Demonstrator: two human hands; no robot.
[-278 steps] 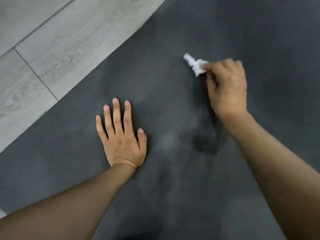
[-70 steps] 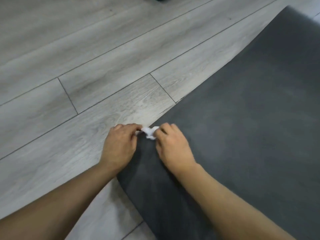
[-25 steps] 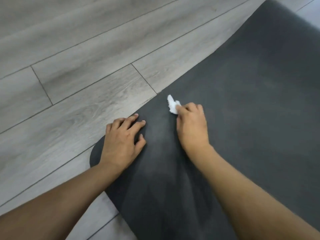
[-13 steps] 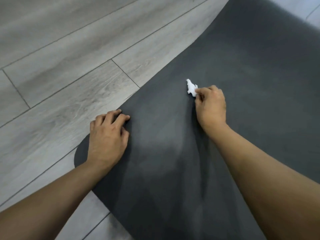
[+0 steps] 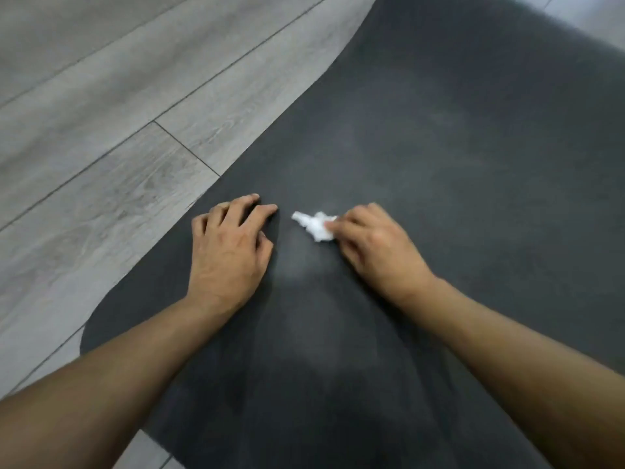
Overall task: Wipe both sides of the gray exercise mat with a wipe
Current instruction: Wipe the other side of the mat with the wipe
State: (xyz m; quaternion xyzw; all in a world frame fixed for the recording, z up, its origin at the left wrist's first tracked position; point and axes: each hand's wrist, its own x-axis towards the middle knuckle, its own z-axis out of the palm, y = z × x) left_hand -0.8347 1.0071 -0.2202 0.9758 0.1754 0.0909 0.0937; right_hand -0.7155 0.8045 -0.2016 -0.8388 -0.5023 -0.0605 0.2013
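The dark gray exercise mat (image 5: 456,184) lies flat on the floor and fills most of the view, its rounded near-left corner at the lower left. My right hand (image 5: 375,245) pinches a crumpled white wipe (image 5: 316,225) and holds it against the mat near the middle. My left hand (image 5: 230,248) rests palm down on the mat just left of the wipe, close to the mat's left edge, with its fingers slightly bent. Pale smudges show on the mat below the wipe.
Gray wood-look plank flooring (image 5: 101,130) runs along the mat's left side and far edge. A strip of paler floor shows at the top right corner.
My right hand has drawn the wipe back toward me and to the left, ending close beside my left hand. My left hand has shifted further onto the mat from its edge.
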